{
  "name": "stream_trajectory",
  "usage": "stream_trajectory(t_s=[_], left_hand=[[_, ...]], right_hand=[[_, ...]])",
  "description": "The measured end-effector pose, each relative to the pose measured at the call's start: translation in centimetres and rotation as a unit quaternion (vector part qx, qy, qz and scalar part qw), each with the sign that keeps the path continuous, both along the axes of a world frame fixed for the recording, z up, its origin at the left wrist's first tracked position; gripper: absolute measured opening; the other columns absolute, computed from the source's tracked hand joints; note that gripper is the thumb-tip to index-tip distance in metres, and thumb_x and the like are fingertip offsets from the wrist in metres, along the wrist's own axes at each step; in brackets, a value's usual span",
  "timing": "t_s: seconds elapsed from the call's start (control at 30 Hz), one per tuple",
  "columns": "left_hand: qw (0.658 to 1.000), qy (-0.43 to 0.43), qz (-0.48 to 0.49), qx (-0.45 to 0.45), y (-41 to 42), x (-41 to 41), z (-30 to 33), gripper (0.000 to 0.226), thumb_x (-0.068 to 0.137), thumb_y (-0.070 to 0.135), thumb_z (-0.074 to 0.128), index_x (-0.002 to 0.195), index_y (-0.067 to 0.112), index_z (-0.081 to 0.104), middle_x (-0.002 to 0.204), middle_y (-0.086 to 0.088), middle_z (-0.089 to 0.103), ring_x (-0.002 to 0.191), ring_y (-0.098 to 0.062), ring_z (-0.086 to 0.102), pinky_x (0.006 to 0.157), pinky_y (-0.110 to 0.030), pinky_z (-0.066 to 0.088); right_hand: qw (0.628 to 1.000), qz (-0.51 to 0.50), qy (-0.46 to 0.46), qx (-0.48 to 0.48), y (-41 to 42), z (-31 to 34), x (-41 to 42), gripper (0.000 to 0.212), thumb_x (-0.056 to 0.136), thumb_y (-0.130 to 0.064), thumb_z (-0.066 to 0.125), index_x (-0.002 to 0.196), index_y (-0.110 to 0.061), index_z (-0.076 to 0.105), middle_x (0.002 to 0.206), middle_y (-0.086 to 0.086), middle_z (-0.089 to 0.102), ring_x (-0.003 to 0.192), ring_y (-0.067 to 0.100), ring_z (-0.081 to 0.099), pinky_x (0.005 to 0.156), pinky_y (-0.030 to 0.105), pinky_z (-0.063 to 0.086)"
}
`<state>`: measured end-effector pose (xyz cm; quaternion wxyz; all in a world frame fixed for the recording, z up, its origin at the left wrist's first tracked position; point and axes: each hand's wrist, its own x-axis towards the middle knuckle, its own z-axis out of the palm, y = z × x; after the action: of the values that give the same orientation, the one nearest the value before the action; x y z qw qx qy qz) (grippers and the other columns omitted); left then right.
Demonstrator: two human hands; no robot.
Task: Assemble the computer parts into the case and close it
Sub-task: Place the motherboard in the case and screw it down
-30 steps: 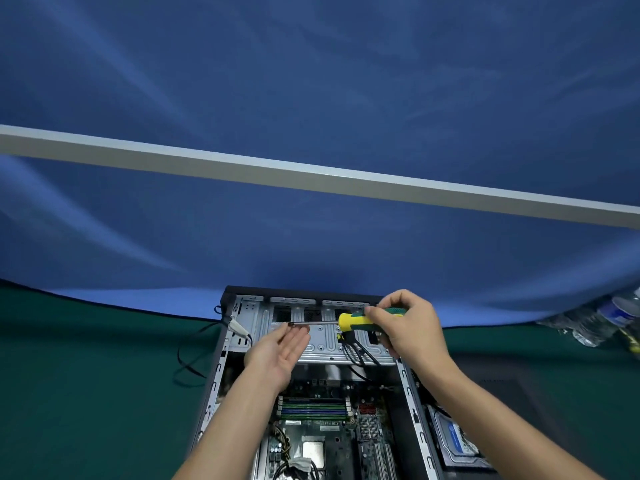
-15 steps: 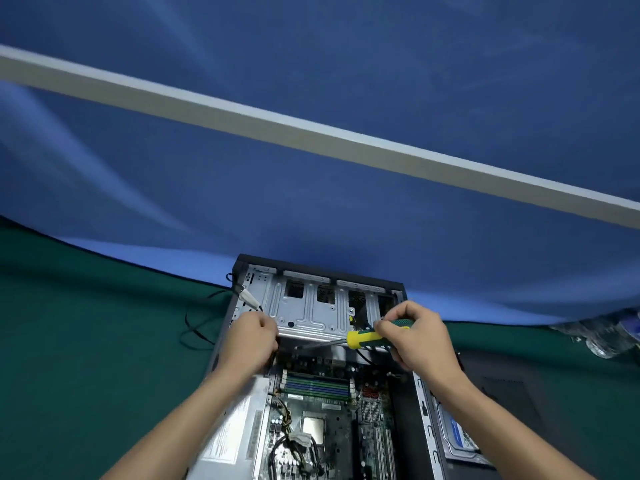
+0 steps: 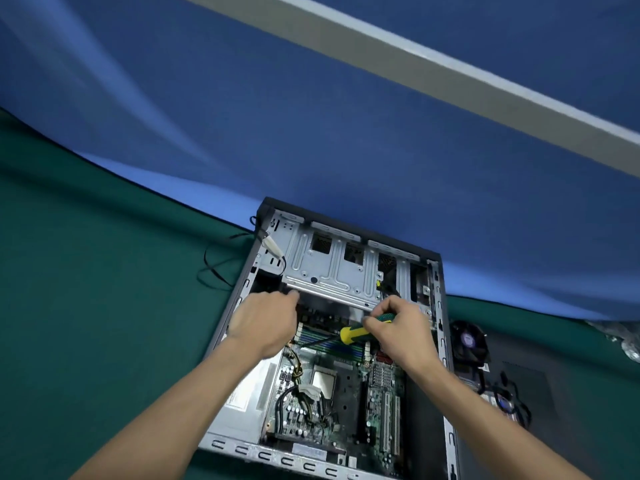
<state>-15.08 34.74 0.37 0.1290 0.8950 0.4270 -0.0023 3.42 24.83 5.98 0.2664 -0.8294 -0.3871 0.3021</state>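
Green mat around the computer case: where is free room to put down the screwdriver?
The green mat left of the computer case is bare beyond the black cable. Right of the case it is crowded: a cooling fan, wires and a dark panel.

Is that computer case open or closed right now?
Open. The computer case has no side cover on, so its motherboard and metal drive cage show plainly.

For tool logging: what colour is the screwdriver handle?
Yellow and green screwdriver, gripped by the right hand; only the head view shows it.
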Motion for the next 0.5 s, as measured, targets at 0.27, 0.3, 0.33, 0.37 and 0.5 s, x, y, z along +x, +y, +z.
stream_trajectory(t_s=[0.27,0.3,0.33,0.37,0.5], left_hand=[[0.998,-0.027,0.056,-0.005,-0.2,0.1,0.2,0.014,0.082,0.008,0.043,0.071,0.016,0.046,0.078,-0.002,0.061,0.069,-0.025,0.057,0.057,-0.032,0.036],[0.998,-0.023,0.057,-0.002,-0.1,0.1,0.2,0.015,0.083,0.008,0.044,0.072,0.015,0.052,0.079,-0.001,0.062,0.07,-0.024,0.059,0.059,-0.032,0.04],[0.998,-0.019,0.057,0.0,-0.1,0.1,0.1,0.017,0.082,0.007,0.044,0.075,0.013,0.058,0.079,0.0,0.062,0.07,-0.023,0.059,0.06,-0.032,0.043],[0.998,-0.016,0.056,0.002,0.0,0.1,0.1,0.02,0.082,0.007,0.044,0.077,0.013,0.062,0.079,0.0,0.063,0.069,-0.022,0.059,0.06,-0.032,0.044],[0.999,-0.014,0.049,0.012,0.0,0.3,-0.1,0.018,0.081,0.008,0.045,0.072,0.016,0.058,0.076,0.0,0.062,0.063,-0.022,0.053,0.057,-0.03,0.037]], right_hand=[[1.0,0.018,0.002,-0.007,0.5,-2.2,-0.7,0.015,0.081,-0.019,0.069,0.076,-0.016,0.056,0.07,0.002,0.06,0.038,0.005,0.036,0.042,0.02,0.034],[1.0,0.022,-0.004,-0.005,0.5,-2.3,-0.8,0.016,0.082,-0.02,0.069,0.075,-0.017,0.055,0.071,0.0,0.06,0.037,0.004,0.036,0.04,0.018,0.032],[1.0,0.025,-0.009,-0.003,0.4,-2.4,-1.0,0.017,0.083,-0.022,0.069,0.075,-0.019,0.054,0.071,-0.001,0.059,0.038,0.004,0.037,0.039,0.016,0.03],[0.999,0.031,-0.014,0.0,0.3,-2.5,-1.1,0.018,0.084,-0.024,0.069,0.075,-0.02,0.053,0.071,-0.003,0.058,0.038,0.004,0.037,0.039,0.014,0.029],[0.997,0.064,-0.049,0.005,-0.2,-2.6,-1.5,0.022,0.086,-0.029,0.067,0.075,-0.026,0.049,0.073,-0.006,0.055,0.047,0.004,0.042,0.045,0.017,0.031]])
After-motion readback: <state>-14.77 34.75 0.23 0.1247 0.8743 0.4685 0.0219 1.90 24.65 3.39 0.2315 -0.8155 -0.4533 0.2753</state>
